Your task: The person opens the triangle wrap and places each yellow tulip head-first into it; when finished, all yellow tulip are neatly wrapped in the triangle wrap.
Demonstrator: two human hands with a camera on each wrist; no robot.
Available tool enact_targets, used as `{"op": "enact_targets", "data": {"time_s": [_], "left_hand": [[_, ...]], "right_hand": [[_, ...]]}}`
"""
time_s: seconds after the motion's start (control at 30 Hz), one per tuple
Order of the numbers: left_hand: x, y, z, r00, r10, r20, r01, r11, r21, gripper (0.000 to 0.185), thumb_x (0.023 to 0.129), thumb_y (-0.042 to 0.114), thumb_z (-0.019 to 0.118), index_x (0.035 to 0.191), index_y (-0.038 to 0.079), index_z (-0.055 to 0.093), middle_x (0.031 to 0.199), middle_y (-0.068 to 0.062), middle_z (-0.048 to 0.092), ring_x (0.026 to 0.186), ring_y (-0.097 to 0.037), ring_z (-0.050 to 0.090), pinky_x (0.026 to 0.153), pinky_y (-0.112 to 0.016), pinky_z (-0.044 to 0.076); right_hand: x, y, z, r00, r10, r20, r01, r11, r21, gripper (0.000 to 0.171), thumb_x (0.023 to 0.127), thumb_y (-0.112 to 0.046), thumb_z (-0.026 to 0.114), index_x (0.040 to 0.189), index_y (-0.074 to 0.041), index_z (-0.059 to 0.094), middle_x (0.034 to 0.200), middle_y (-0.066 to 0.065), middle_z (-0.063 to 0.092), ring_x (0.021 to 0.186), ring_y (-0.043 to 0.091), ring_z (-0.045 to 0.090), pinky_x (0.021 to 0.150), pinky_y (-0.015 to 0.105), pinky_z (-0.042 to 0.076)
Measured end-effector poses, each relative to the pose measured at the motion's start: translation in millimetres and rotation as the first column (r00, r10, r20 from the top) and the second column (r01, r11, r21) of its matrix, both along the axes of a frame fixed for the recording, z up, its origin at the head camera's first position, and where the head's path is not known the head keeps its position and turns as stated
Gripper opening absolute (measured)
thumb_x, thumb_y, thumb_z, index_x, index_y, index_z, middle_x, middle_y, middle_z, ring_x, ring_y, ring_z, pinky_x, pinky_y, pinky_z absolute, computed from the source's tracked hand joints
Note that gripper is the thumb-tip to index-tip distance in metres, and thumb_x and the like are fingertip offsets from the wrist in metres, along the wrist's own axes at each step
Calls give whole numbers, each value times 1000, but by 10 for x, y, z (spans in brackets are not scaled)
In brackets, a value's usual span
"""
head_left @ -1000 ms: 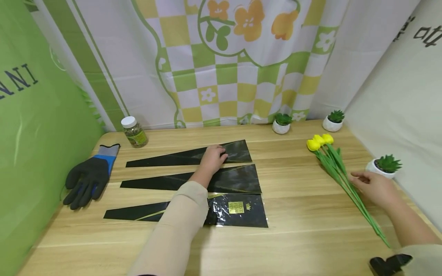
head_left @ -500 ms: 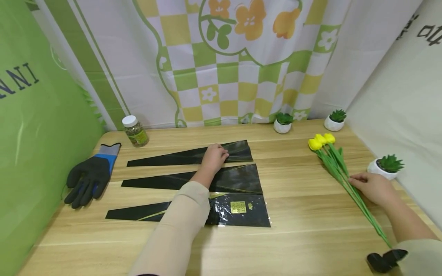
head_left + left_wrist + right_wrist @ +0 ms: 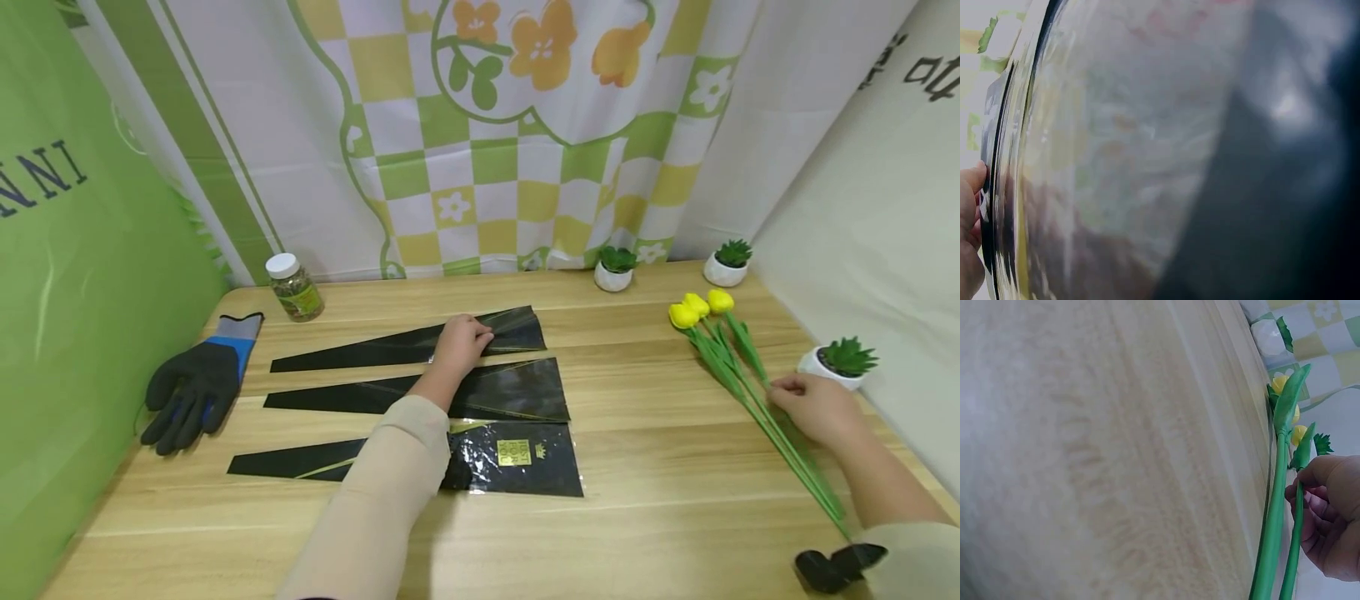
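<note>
My left hand [image 3: 459, 342] pinches the farthest black flower sleeve [image 3: 513, 327], which is raised a little near the fingers. In the left wrist view, fingertips [image 3: 974, 178] are at the edge of a dark sheet. Below it lie a second black sleeve [image 3: 525, 390] and a glossy third one [image 3: 480, 475] with gold lettering, partly covered by my forearm. My right hand [image 3: 813, 406] pinches the stem of one yellow tulip [image 3: 721, 301] between thumb and finger; the right wrist view shows this green stem [image 3: 1296, 531]. Two more tulips [image 3: 684, 316] lie beside it on the table.
A dark work glove [image 3: 193, 379] and a white-lidded jar [image 3: 294, 287] are at the left. Small potted succulents [image 3: 615, 268] stand along the back, and another pot [image 3: 832, 367] is beside my right hand. A black object [image 3: 836, 568] is by the right sleeve cuff.
My right hand has closed on one tulip stem and drawn it slightly right, apart from the other two. The farthest sleeve has tilted and lifted a little in my left hand.
</note>
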State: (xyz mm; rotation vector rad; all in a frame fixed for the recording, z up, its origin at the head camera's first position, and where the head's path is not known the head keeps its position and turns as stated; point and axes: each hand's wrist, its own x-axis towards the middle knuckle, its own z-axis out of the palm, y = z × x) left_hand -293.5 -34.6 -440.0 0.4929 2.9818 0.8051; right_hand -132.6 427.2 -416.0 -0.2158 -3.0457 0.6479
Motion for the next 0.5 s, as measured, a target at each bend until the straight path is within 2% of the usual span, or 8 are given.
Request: {"op": "enact_targets", "data": {"time_s": [0.23,0.3,0.37,0.43,0.5], "left_hand": [[0,15,-3,1000,-1,8,0,999,37,24,98,20,60,114,8,74,116,-10,69,107,-25,65,92,-38,56],[0,19,-1,1000,4,5,-4,999,49,23,98,20,60,111,9,75,114,-9,70,106,-24,66,91,-37,56],[1,21,0,1000,9,1,-9,998,62,23,98,21,60,111,9,75,115,-8,71,106,-23,66,91,-37,56],[2,25,4,1000,11,-2,-10,997,76,23,99,22,60,111,10,75,116,-8,71,109,-24,66,93,-38,56],[6,28,9,1000,13,0,-13,996,85,24,99,23,59,112,11,74,118,-8,70,112,-24,64,96,-39,54]], "right_hand": [[11,13,27,1000,-18,-3,18,999,-26,40,100,-21,48,116,14,59,112,39,60,99,57,56,75,56,47],[5,1,51,1000,-25,-11,25,999,-47,41,100,-22,47,117,14,58,112,39,60,99,56,57,73,52,48],[-2,-18,87,999,-30,-21,29,997,-73,43,101,-23,46,119,14,57,111,37,62,100,54,57,69,44,48],[-7,-39,139,999,-31,-14,29,993,-115,46,103,-27,43,123,13,54,108,31,67,99,49,58,66,33,47],[-15,-61,195,1000,-29,-8,28,986,-164,50,105,-31,40,129,12,51,96,7,74,92,25,65,63,25,46]]}}
